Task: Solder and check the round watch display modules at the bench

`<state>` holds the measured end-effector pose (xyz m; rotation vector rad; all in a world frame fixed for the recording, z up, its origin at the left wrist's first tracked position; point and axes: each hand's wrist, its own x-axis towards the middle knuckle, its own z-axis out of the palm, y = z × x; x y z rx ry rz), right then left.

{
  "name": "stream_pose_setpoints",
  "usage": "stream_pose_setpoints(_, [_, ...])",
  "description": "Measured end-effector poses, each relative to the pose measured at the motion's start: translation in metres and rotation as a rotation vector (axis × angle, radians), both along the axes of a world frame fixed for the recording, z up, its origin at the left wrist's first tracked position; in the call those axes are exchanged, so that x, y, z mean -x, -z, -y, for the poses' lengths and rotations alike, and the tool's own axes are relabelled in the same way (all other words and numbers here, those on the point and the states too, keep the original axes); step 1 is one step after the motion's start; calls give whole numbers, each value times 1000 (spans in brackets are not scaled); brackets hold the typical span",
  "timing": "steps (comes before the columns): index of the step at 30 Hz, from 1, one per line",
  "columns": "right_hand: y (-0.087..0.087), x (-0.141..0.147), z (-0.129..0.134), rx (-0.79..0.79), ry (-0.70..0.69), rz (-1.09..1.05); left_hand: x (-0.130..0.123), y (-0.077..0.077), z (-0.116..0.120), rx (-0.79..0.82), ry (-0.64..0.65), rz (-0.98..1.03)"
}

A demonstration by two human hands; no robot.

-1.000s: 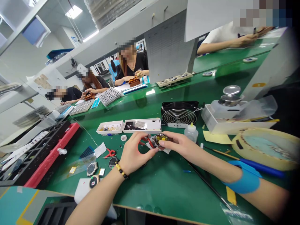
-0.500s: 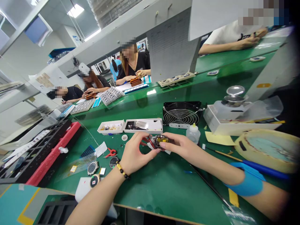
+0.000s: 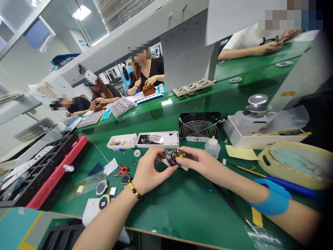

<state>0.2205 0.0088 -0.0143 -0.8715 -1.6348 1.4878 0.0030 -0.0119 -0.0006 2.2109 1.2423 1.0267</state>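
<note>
Well, both hands pinch a round watch body (image 3: 178, 155)

From the head camera, the watch body sits just above the green counter (image 3: 182, 211), its yellow and gold innards facing up. The right hand (image 3: 200, 163) comes in from the right, fingers pressed together, pinching the rim. The left hand (image 3: 153, 170) curves round from the other side, its fingertips meeting the near edge. Gripping by the edge seems meant to leave the open face uncovered and in view. A small red-handled tool (image 3: 162, 159) lies tucked against the left side, partly hidden; its exact kind and whether it is held cannot be told.

Nothing blocks the hands. Just behind them stand a white tray of small gold parts (image 3: 121, 141) and a white box (image 3: 157, 139). To the left lie red snips (image 3: 122, 170) and two finished-looking watches (image 3: 102, 188). A squeeze bottle (image 3: 212, 147) stands just right of the work, near a black fan (image 3: 199, 125). A blue strap (image 3: 270, 203) circles the right wrist, probably for static. Farther along the counter, a co-worker's hands (image 3: 142, 83) work over a small brown block (image 3: 148, 90), well apart.
</note>
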Motion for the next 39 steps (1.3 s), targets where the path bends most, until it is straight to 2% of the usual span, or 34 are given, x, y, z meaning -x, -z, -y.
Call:
stream_pose_setpoints(31, [-1, 0, 1, -16, -3, 60, 1, -1, -1, 11, -2, 13])
stream_pose_setpoints(39, [4, 2, -3, 15, -36, 48, 0, -1, -1, 166, 13, 194])
